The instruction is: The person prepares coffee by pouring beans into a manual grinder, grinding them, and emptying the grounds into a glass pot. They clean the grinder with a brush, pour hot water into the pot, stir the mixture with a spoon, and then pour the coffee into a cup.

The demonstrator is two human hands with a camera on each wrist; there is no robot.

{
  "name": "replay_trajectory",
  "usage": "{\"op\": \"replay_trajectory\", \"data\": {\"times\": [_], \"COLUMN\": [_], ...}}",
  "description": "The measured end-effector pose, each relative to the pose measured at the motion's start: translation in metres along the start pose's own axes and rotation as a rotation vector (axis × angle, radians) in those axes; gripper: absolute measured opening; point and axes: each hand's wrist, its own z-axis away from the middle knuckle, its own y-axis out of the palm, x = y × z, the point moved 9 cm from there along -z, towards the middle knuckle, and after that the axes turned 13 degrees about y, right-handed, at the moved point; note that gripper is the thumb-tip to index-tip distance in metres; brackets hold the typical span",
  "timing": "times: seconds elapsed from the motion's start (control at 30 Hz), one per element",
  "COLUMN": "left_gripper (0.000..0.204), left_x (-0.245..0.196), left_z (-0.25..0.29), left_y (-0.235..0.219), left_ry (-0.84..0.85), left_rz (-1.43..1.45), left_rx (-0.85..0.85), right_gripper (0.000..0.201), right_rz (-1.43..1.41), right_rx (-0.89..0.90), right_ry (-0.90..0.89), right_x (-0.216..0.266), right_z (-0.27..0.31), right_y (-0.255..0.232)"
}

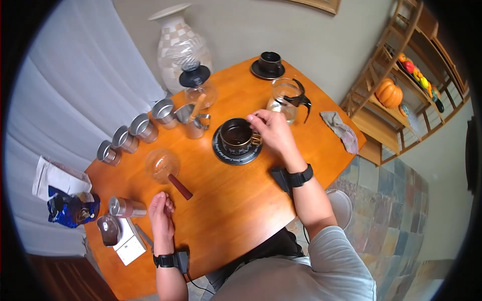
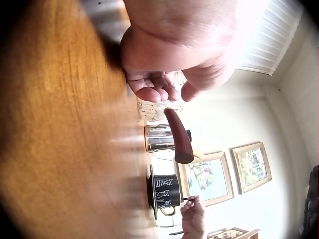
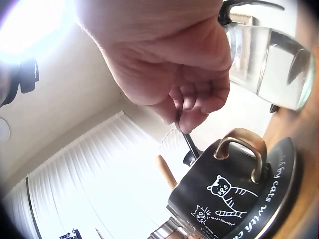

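"What's the biggest thing here?"

"The desk, smooth orange-brown wood with a soft sheen. Toward its far right stands a clear, round-sided glass carafe with a black handle."

"And after that?"

"A rounded, see-through glass pot on the left. Its dark red handle widens toward the free end and points toward the person, slanting right."

"Where are the hands?"

"The left hand rests on the desk near that handle, fingers loosely bent, holding nothing. The right hand is up near the carafe, thumb and fingers brought to a narrow pinch."

"Over what?"

"First a round, flat black saucer, pale lettering running around it. On it, upright, sits a black cup with white line-drawn cats. Its sides are straight, and its looped, shiny gold handle points to the person's right."

"So what's in the pinch?"

"The smallest piece, a slim dark stick, smooth-looking. Its long axis slants steeply from the fingers down to the cup's mouth; I can't tell the shape of its lower end."
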Motion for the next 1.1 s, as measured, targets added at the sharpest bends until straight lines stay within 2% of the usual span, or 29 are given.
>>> {"op": "replay_trajectory", "data": {"times": [0.03, 0.13, 0.33, 0.47, 0.67, 0.77, 0.9, 1.07, 1.1], "left_gripper": [0.016, 0.015, 0.015, 0.015, 0.015, 0.016, 0.015, 0.015, 0.015], "left_x": [-0.001, 0.001, 0.003, 0.002, 0.0, -0.002, -0.001, 0.0, 0.0], "left_z": [0.0, 0.0, -0.002, -0.002, -0.001, 0.001, 0.001, 0.0, 0.0], "left_y": [-0.002, -0.001, -0.005, -0.003, -0.002, -0.001, 0.0, -0.003, -0.003], "left_ry": [0.024, 0.032, 0.036, 0.03, 0.033, 0.025, 0.01, 0.02, 0.021], "left_rz": [-0.003, 0.029, 0.015, 0.021, 0.01, 0.012, 0.008, -0.011, -0.017], "left_rx": [-0.008, -0.01, -0.016, -0.013, -0.02, -0.029, -0.018, -0.034, -0.025], "right_gripper": [0.024, 0.025, 0.026, 0.026, 0.025, 0.025, 0.024, 0.024, 0.024], "right_rz": [0.006, 0.144, 0.099, 0.099, 0.073, 0.025, 0.095, 0.026, 0.021], "right_rx": [-0.029, -0.085, -0.004, -0.067, -0.021, -0.097, -0.063, -0.002, -0.045], "right_ry": [-0.085, -0.146, -0.024, -0.08, -0.071, -0.076, 0.008, -0.04, -0.057], "right_x": [0.006, 0.01, 0.011, 0.011, 0.007, 0.007, 0.006, 0.004, 0.004], "right_z": [0.001, 0.003, 0.005, 0.004, 0.003, 0.002, 0.001, 0.001, 0.001], "right_y": [-0.001, -0.009, -0.006, -0.01, -0.005, -0.011, -0.011, -0.003, -0.006]}}
